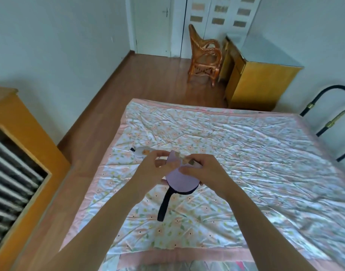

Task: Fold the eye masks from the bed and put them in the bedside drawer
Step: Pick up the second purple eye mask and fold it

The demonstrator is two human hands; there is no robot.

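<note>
- Head view: both hands were raised over the near-left part of the bed (246, 153), close together, each pinched on the same lilac eye mask (180, 179).
- Left hand (154, 169) gripped the mask's left edge; right hand (203, 171) gripped its upper right, thumb pressed on the lilac face.
- The mask looked folded, rounded end toward the camera, narrow end away; long axis ran roughly near to far.
- Its dark strap (164, 204) hung from the rounded end, trailing toward the camera and slightly left, its tip over the floral quilt.
- A second eye mask (141, 152) lay flat on the quilt just beyond the left hand, long axis left to right, partly hidden by fingers.
- A wooden cabinet (20, 153) stood left of the bed.
</note>
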